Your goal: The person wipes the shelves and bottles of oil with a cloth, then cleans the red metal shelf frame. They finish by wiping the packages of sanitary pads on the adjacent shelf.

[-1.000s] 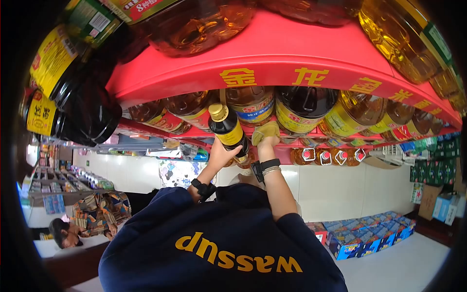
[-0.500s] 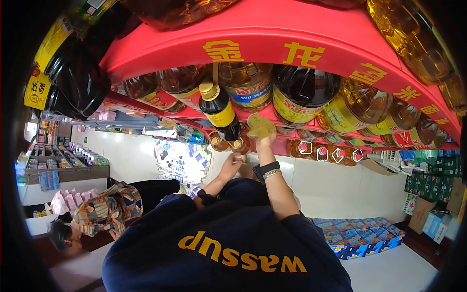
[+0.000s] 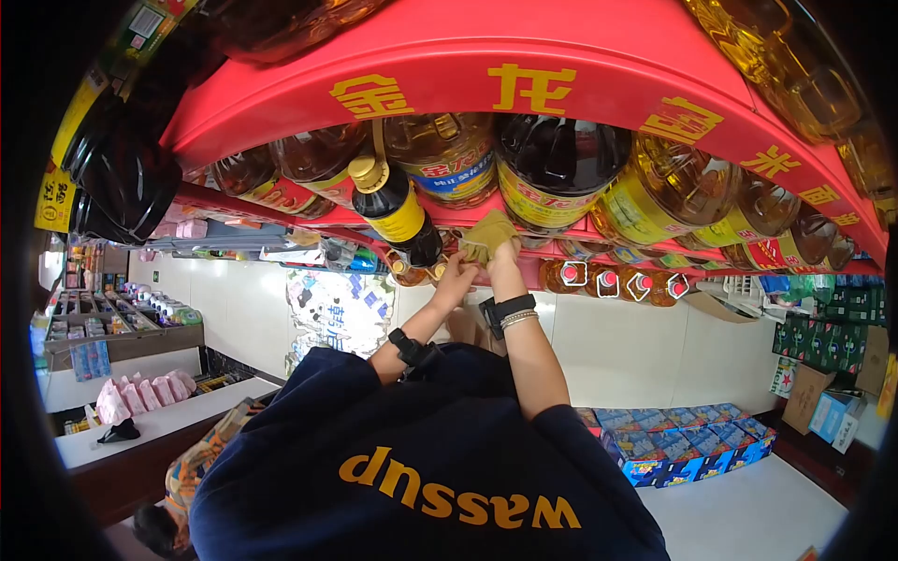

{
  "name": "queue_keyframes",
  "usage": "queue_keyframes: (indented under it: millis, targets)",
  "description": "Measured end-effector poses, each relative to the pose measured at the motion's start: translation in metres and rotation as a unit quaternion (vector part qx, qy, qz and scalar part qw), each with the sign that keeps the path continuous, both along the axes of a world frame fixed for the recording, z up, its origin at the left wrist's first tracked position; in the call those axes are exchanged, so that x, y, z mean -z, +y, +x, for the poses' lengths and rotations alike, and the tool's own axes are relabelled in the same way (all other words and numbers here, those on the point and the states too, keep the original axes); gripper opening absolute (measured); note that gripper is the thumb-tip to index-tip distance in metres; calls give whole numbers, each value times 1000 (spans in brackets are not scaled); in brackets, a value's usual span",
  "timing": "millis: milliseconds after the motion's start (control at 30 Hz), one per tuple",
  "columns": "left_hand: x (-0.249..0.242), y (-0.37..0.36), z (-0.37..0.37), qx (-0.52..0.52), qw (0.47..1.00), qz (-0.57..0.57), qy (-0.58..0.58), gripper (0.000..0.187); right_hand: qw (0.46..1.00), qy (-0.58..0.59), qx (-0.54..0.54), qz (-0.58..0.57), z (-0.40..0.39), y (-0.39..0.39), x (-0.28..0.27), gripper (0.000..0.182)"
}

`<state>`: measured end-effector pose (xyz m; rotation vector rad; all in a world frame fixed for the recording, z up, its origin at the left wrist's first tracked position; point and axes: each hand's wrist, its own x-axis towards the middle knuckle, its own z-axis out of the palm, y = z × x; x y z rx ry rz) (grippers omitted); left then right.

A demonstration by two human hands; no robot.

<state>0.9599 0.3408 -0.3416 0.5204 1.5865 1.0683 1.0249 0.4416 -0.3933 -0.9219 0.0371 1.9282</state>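
My right hand (image 3: pixel 506 258) grips a yellow-green cloth (image 3: pixel 490 234) just below the red shelf, in front of the large oil bottles. My left hand (image 3: pixel 454 283) has its fingers at the cloth's lower left edge and appears to pinch it; the fingertips are partly hidden. Close above the left hand, a dark bottle with a gold cap and yellow label (image 3: pixel 400 222) leans out at a tilt. Behind the cloth stand a blue-labelled oil bottle (image 3: pixel 456 176) and a dark oil bottle with a yellow label (image 3: pixel 552 192).
The red shelf edge (image 3: pixel 440 93) curves overhead with yellow lettering. Small red-capped bottles (image 3: pixel 608 280) line a lower level at right. Blue boxes (image 3: pixel 687 444) are stacked on the right. A person in a patterned top (image 3: pixel 192 467) is at lower left, beside a counter (image 3: pixel 224 411).
My left hand has risen from below to meet the cloth. The right hand and cloth have shifted slightly left in view. The other person has moved lower, partly behind my sleeve.
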Motion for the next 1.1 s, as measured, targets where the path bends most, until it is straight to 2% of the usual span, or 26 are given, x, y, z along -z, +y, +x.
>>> queue_keyframes:
  millis: [133,200,500,567,600,667,733,800,933,1000,1100]
  targets:
    - [-18,11,5,15,1000,-19,-14,55,999,-42,11,18,7,-3,-1,26]
    - [-16,11,7,70,997,-34,6,54,998,-57,9,26,11,-5,-3,26]
    - [-36,-3,37,99,993,-53,-37,49,993,-104,-26,58,29,-12,-15,25]
    - [-50,1,40,31,989,-66,-130,42,991,-112,-38,66,34,-14,-19,25]
    - [-39,5,37,32,989,-66,-131,42,991,-110,-41,72,36,-15,-21,25]
    - [-2,18,23,-24,924,-39,-378,34,990,-112,-40,78,39,-16,-22,25]
    - [7,31,21,-64,920,-28,-386,29,991,20,-52,123,49,-17,-14,23]
    - [5,37,31,-147,923,20,-354,24,992,36,-34,117,55,-15,-6,23]
    - [-3,38,26,-213,911,73,-347,27,991,74,-43,99,57,-19,-17,21]
    - [-2,34,17,-289,874,67,-385,30,991,88,-57,83,46,-19,-21,20]
    - [13,26,-10,-290,849,103,-429,33,993,85,-80,31,17,-25,-25,19]
